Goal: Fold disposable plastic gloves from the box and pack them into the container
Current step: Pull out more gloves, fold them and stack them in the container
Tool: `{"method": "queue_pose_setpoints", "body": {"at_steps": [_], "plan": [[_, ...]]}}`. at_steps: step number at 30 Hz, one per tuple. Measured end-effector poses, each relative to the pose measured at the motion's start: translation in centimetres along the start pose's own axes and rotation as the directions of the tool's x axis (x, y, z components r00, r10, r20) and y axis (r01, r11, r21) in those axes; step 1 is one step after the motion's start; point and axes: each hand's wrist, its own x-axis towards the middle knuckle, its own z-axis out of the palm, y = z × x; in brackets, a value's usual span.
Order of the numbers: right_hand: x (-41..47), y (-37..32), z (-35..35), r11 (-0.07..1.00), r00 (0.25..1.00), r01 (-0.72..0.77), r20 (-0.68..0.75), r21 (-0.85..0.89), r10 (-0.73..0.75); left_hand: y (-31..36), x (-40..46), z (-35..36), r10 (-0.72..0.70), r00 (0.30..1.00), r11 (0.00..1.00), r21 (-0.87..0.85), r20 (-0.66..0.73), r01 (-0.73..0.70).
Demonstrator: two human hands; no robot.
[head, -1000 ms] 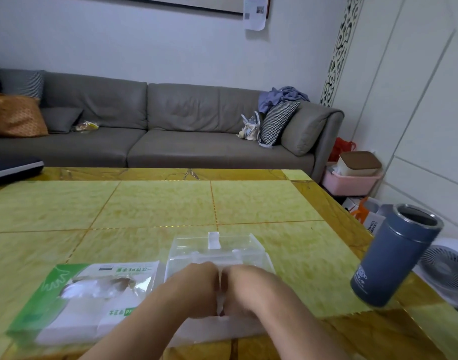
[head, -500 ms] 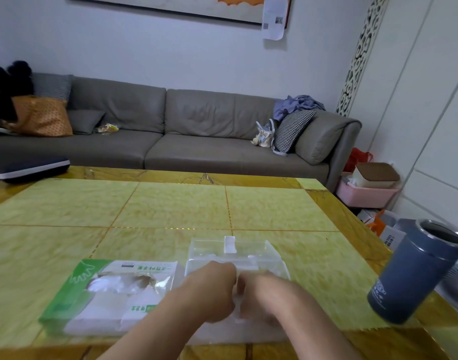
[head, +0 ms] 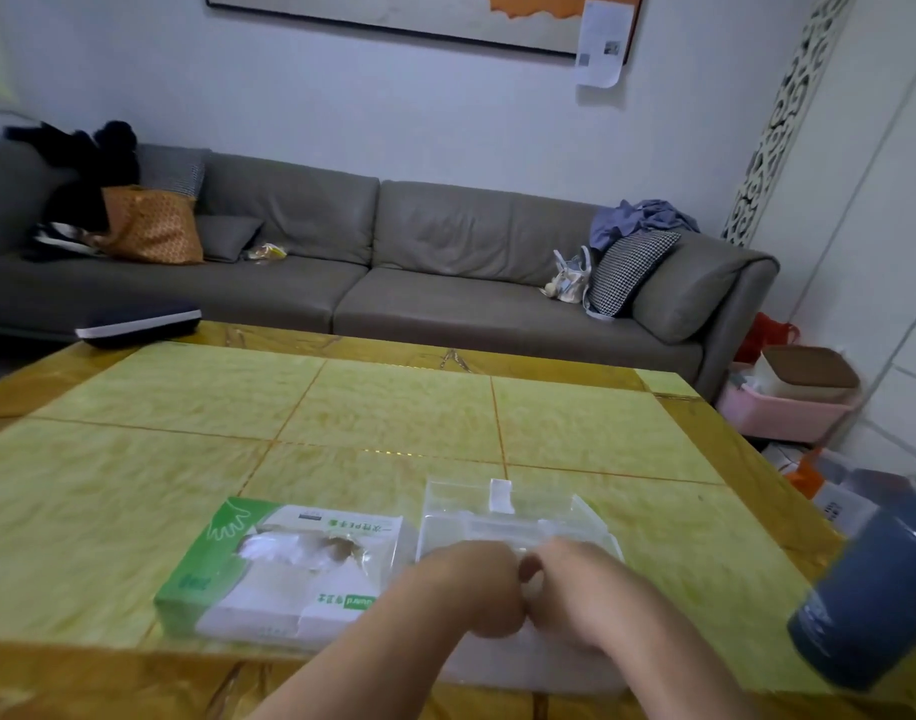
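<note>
Head view, both hands working over the open container. The left hand (head: 471, 589) and right hand (head: 575, 589) meet knuckle to knuckle above the clear container (head: 518, 517), fingers curled under. Whether they pinch a glove cannot be told here: half a second ago a pale strip showed between them, but now only a faint glint does (thin clear film is hard to see against clear plastic). The container sits on the counter (head: 341, 407) with its lid tab standing at the far edge. The glove box (head: 289, 558) lies just beside it on the left, touching or nearly so, its torn opening showing white film inside.

Change over the last second: the hands have stayed pressed together at the same spot over the container, and the view has tilted upward so more of the sofa (head: 445, 262) and wall appears; the box and container have not shifted on the counter. Judged from this, a fold is probably being tightened or pressed down into the container, not a new glove fetched, since neither hand is at the box. A blue flask (head: 871, 589) stands well apart at the right edge, near the counter's corner.
</note>
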Motion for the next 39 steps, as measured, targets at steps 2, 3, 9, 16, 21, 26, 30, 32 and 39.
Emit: {"method": "queue_pose_setpoints", "body": {"at_steps": [2, 3, 9, 16, 21, 26, 30, 32, 39], "plan": [[0.1, 0.0, 0.2, 1.000, 0.998, 0.006, -0.060, 0.004, -0.005, 0.2, -0.5, -0.2, -0.013, 0.999, 1.000, -0.018, -0.042, 0.012], [0.0, -0.1, 0.1, 1.000, 0.997, 0.010, -0.078, -0.004, -0.010, 0.3, -0.9, -0.3, -0.020, 0.997, 0.999, -0.036, -0.073, 0.017], [-0.4, -0.9, 0.2, 0.999, 0.956, 0.009, -0.292, -0.041, -0.021, -1.4, -4.0, 0.0, 0.021, 0.911, 0.968, -0.221, -0.412, -0.122], [-2.3, -3.5, 0.1, 0.998, 0.866, 0.066, -0.498, 0.007, -0.054, -9.9, -8.7, -0.8, -0.132, 0.647, 0.911, -0.350, -0.751, -0.220], [-4.1, -7.5, 1.7, 0.891, 0.646, 0.436, -0.646, -0.127, -0.408, -16.9, -10.3, -0.3, -0.252, 0.641, 0.958, -0.280, -0.725, 0.060], [-3.8, -11.5, 5.5, 0.728, 0.629, 0.621, -0.370, -0.291, -0.684, -18.0, -9.8, 0.2, -0.257, 0.726, 0.960, -0.252, -0.638, 0.117], [-4.0, -13.1, 6.4, 0.724, 0.689, 0.577, -0.250, -0.379, -0.680, -18.2, -9.4, 0.2, -0.297, 0.694, 0.948, -0.289, -0.656, 0.132], [-3.9, -13.2, 6.3, 0.711, 0.677, 0.598, -0.241, -0.370, -0.695, -18.2, -9.4, 0.2, -0.307, 0.681, 0.939, -0.329, -0.665, 0.102], [-4.1, -13.1, 5.9, 0.721, 0.674, 0.631, -0.257, -0.287, -0.692, -17.5, -10.0, -0.7, -0.334, 0.594, 0.855, -0.501, -0.732, -0.136]]}}
